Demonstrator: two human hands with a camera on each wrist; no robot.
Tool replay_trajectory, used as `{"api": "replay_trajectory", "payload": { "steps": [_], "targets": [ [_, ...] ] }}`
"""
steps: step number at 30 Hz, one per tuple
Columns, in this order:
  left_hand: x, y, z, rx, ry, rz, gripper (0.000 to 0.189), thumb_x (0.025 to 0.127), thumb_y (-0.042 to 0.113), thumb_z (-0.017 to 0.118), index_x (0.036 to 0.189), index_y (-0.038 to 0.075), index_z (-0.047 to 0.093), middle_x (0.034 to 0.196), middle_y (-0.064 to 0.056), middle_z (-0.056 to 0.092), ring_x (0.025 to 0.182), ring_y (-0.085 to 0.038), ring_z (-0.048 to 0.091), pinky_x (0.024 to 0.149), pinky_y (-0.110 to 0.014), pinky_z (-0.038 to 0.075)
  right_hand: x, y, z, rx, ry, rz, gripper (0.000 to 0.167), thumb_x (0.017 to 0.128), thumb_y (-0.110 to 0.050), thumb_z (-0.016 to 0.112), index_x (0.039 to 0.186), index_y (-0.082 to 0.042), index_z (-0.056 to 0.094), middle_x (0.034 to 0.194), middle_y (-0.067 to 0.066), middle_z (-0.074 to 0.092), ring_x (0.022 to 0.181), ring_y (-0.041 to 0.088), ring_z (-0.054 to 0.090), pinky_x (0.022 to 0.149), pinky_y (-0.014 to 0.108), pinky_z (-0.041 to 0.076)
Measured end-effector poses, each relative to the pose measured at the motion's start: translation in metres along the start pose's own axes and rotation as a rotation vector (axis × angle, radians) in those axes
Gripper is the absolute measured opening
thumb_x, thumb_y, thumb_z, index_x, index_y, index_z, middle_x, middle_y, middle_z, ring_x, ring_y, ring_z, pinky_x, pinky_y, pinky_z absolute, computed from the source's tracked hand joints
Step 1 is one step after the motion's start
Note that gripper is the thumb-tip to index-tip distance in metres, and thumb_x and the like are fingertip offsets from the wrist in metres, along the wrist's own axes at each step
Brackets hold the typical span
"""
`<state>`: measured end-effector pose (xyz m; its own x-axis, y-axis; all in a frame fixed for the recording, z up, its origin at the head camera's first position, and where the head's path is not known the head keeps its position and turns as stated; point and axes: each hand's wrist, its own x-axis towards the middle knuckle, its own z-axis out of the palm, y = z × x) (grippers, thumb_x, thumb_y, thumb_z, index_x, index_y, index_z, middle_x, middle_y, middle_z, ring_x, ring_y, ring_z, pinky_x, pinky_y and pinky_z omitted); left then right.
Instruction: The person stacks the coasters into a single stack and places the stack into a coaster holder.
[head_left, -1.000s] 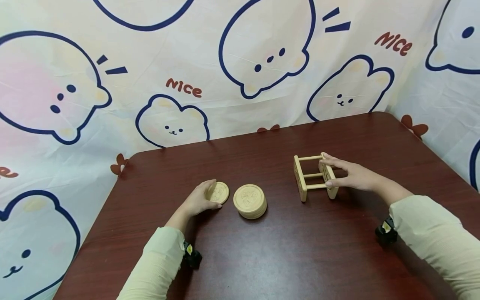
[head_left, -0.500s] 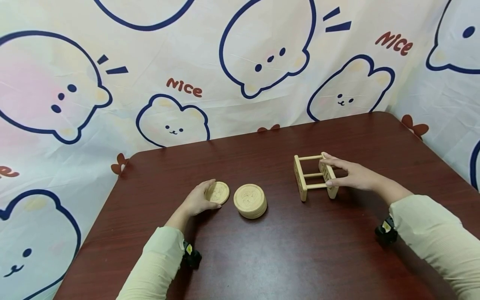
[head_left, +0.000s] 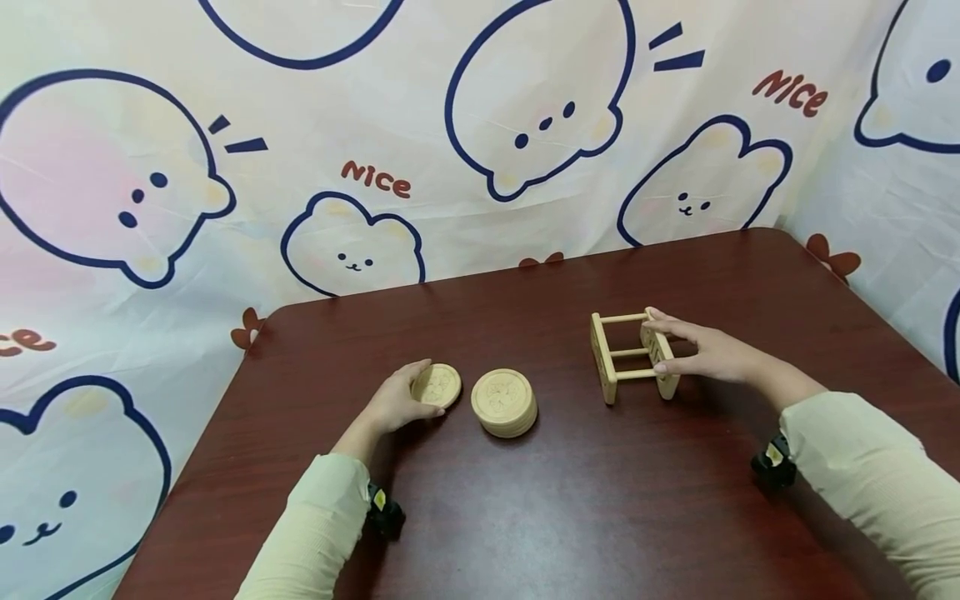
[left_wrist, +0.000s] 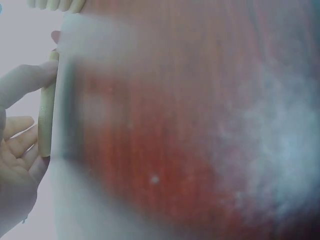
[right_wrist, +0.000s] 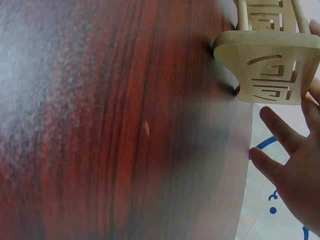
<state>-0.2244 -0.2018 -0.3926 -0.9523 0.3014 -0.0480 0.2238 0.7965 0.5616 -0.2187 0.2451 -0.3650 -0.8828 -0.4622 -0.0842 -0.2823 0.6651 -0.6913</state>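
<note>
In the head view, my left hand (head_left: 393, 402) holds a round light-wood coaster (head_left: 438, 387) with a carved face, its thumb on the near edge and fingers at the far edge. The left wrist view catches this coaster (left_wrist: 47, 115) edge-on between thumb and fingers. A stack of matching coasters (head_left: 504, 400) sits just right of it, apart. Farther right stands a wooden coaster rack (head_left: 604, 367) with two end panels joined by rods. My right hand (head_left: 708, 354) grips its right panel between thumb and fingers. Fretwork cutouts mark that panel (right_wrist: 272, 67) in the right wrist view, where two fingers stretch free.
All of this stands on a dark red-brown wooden table (head_left: 585, 500). Behind it hangs a pale cloth (head_left: 480, 225) printed with cartoon bears. A black wrist camera (head_left: 386, 510) sits under the left sleeve, another (head_left: 774, 461) under the right.
The head view has shifted very slightly. Both hands, the coasters and the rack keep their places on the table.
</note>
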Motion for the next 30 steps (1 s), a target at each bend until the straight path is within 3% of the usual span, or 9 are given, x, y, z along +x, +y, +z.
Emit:
{"api": "replay_trajectory", "payload": {
  "steps": [15,30],
  "targets": [
    [-0.010,0.014,-0.010,-0.044,0.061,0.044,0.080,0.065,0.025,0.074,0.130,0.000,0.035,0.131,-0.017,0.035,0.119,-0.030,0.031,0.094,-0.043,0.027,0.001,0.002,0.001,-0.009,-0.001,0.019,0.068,0.079,-0.034,0.060,0.135,-0.009,0.030,0.143,0.009,0.007,0.125,0.038,0.009,0.090,0.061,0.012],
    [-0.016,0.031,-0.014,-0.058,0.081,0.087,0.081,0.065,0.028,0.075,0.131,0.002,0.035,0.131,-0.015,0.035,0.119,-0.028,0.031,0.094,-0.043,0.028,0.001,0.002,0.000,0.011,-0.006,0.026,0.068,0.080,-0.034,0.059,0.136,-0.011,0.028,0.144,0.007,0.006,0.125,0.038,0.008,0.090,0.062,0.012]
  ]
}}
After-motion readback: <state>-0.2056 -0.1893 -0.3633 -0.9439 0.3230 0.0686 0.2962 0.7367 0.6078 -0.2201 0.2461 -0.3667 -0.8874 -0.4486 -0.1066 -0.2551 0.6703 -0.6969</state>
